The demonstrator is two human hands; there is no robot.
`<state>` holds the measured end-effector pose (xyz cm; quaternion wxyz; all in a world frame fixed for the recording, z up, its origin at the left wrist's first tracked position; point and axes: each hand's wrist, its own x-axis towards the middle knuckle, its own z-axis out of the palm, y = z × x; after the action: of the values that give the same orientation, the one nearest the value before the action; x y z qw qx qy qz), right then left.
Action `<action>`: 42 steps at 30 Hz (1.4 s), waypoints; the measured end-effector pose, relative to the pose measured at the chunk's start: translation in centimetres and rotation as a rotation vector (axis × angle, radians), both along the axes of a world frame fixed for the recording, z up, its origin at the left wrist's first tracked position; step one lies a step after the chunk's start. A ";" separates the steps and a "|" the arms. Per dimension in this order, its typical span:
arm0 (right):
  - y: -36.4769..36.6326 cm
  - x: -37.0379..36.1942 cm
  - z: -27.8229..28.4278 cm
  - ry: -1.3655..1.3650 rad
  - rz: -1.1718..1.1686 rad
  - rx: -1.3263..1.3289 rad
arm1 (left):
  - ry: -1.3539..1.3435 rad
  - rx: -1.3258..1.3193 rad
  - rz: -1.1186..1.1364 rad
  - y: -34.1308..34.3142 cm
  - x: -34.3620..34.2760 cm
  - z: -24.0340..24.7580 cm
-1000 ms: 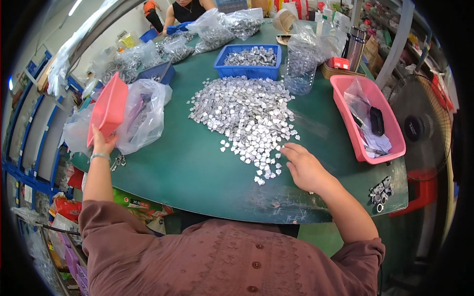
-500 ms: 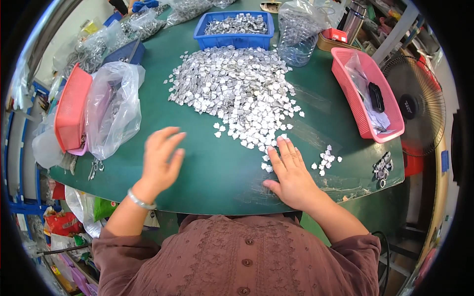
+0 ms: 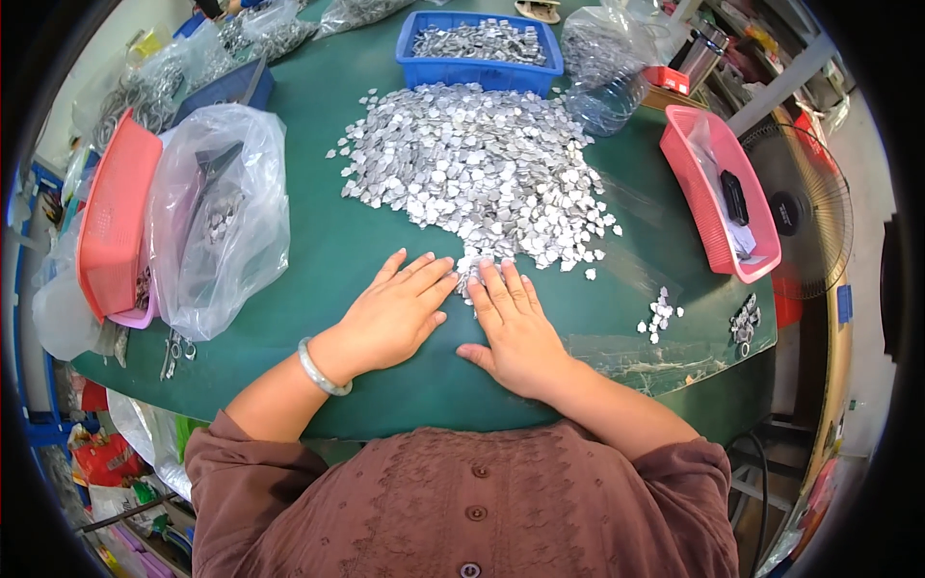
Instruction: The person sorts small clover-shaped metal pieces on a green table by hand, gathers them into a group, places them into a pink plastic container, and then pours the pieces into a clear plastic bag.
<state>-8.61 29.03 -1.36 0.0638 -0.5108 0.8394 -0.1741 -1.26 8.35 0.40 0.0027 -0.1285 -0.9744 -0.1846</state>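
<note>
A wide heap of small silvery flat metal pieces (image 3: pixel 482 164) with scalloped outlines covers the middle of the green table (image 3: pixel 318 231). At its near tip my right hand (image 3: pixel 515 332) lies palm down, fingers stretched forward, the fingertips on the pieces. Beside it my left hand (image 3: pixel 395 313), with a pale bangle (image 3: pixel 323 368) at the wrist, lies flat with its fingers pointing to the same tip. A few pieces show between the two sets of fingertips. What lies under the palms is hidden.
A blue bin (image 3: pixel 480 72) of metal parts stands behind the heap, next to a clear plastic jar (image 3: pixel 602 101). Pink baskets stand right (image 3: pixel 684 173) and left (image 3: pixel 118 222), the left one beside a clear bag (image 3: pixel 255 231). Small loose pieces (image 3: pixel 659 316) lie right.
My left hand has come down and right, from above the table to the heap's near tip. My right hand has shifted left to meet it. The view has moved slightly.
</note>
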 end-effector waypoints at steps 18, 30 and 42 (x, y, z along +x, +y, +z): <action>-0.6 -1.5 2.7 0.040 0.186 0.029 | 0.260 0.122 0.106 -2.7 2.8 -0.2; -1.2 -1.8 2.6 0.096 0.118 -0.122 | 0.289 0.285 0.119 -3.6 3.6 0.1; -1.2 -0.6 3.2 0.033 0.149 -0.123 | 0.193 0.326 0.052 -4.2 4.2 0.2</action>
<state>-9.22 27.82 1.79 0.0314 -0.5776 0.7878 -0.2116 2.96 4.18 0.57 0.1216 -0.1184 -0.9298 -0.3266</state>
